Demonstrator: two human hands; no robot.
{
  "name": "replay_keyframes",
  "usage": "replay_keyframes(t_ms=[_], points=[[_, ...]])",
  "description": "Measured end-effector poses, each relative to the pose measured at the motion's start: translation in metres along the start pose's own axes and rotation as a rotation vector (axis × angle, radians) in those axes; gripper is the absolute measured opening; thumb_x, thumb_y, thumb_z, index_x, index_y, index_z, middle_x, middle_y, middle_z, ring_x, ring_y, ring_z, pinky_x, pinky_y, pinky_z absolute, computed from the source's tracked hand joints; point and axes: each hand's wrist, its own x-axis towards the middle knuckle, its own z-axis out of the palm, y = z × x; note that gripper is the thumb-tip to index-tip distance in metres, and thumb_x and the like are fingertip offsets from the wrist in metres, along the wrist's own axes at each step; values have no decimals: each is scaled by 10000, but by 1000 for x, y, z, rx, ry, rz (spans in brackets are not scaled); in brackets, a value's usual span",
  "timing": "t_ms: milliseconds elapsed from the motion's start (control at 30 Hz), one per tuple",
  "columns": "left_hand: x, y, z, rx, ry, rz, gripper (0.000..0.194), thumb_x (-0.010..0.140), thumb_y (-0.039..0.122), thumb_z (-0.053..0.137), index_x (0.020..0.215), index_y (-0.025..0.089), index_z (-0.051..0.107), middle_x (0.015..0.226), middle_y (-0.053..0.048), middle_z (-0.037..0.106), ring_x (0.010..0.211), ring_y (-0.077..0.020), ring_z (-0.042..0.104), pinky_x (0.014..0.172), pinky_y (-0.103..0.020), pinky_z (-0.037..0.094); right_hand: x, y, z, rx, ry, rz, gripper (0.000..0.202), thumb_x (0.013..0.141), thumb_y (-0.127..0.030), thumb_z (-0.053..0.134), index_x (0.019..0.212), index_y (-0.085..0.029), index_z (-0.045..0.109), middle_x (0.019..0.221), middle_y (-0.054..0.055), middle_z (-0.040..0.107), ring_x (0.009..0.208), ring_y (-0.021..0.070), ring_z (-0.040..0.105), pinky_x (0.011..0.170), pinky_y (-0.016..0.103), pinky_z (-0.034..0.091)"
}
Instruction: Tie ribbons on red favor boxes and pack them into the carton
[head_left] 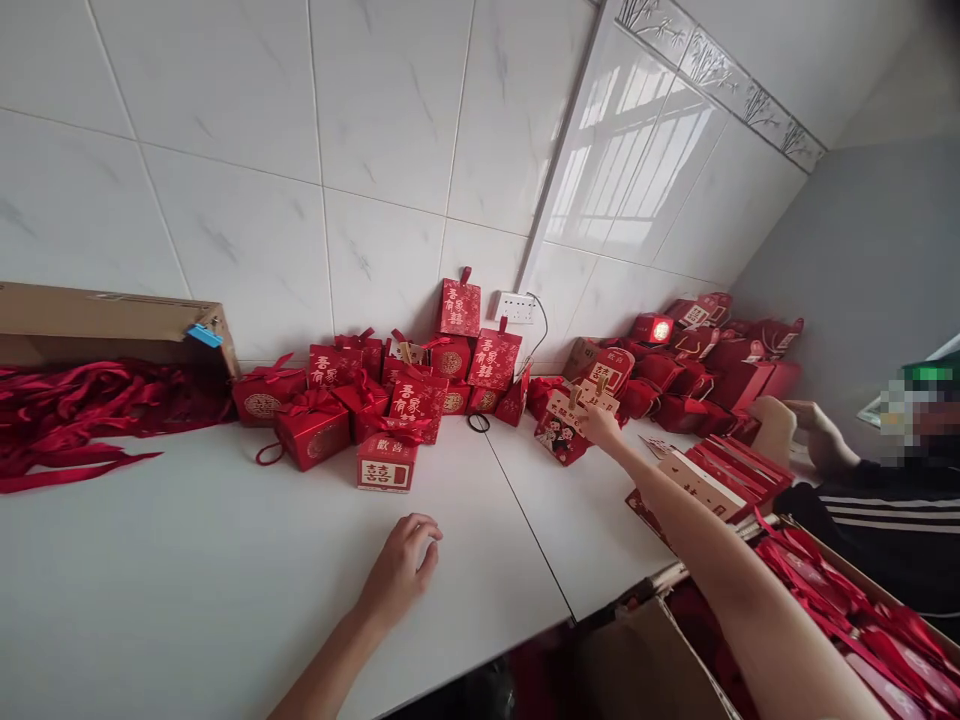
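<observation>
My left hand [405,565] hovers over or rests on the white table, fingers loosely curled, thumb apart, nothing in it. A red gift box with a ribbon [386,465] stands just beyond it. My right hand [602,428] reaches far to the right, its fingers closed at the beige top of a red gift box with a cartoon couple [564,438]. Part of that top is hidden by the fingers. Close behind is another red box with a white label [611,372].
Several finished red boxes [454,360] cluster along the tiled wall, below a power strip [514,306]. A carton of red ribbons [97,405] lies left. At right are piled red boxes [675,375], flat red cards [739,470], an open carton [862,610] and another person's hands [802,435].
</observation>
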Motion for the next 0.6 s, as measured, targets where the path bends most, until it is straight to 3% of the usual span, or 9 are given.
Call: replay_keyframes(t_ms=[100,167,267,333,433,500,600], points=[[4,14,0,-79,-60,-4,165,832,212,428,909,205,575,953,-52,623,922,-200,611,817,-387,524,-41,-5,-5,63,-75,-160,158,882,-193,479,830,-108,601,761,24,609,723,134,585,628,235,431],[14,30,-5,-167,-21,-26,229,851,277,451,1054,195,519,1063,-81,598,999,-212,593,850,-397,514,-77,-12,-8,112,-135,-249,139,842,-170,493,747,-126,585,663,14,595,647,130,554,571,223,392],[36,62,-23,-295,86,26,423,830,371,513,1196,187,404,1220,-120,524,1142,-233,523,946,-423,464,-131,-29,-17,255,-244,-406,125,832,-234,496,753,-162,563,651,-6,593,610,119,520,549,222,394],[48,80,-39,-311,63,81,483,802,382,569,1211,205,384,1259,-109,500,1194,-230,481,1000,-422,424,-158,-42,-22,418,-299,-517,122,828,-253,486,768,-170,552,665,-7,591,609,117,515,554,225,407],[53,91,-55,-369,-159,57,445,799,366,592,1179,241,397,1133,-66,578,1063,-198,583,880,-352,516,-179,-58,-20,591,-314,-592,87,819,-216,481,783,-173,548,706,6,603,646,124,539,595,237,442],[48,87,-54,-439,-268,16,363,827,338,549,1149,248,410,1053,-40,606,942,-169,639,766,-300,560,-181,-64,-9,598,-286,-638,83,810,-160,472,788,-174,551,741,19,605,680,131,556,632,250,462],[30,73,-39,-434,-209,2,209,851,276,491,1049,223,452,1003,-31,616,879,-148,657,733,-273,565,-176,-67,16,541,-240,-758,150,808,-97,433,807,-180,557,787,34,579,704,137,563,663,276,487]])
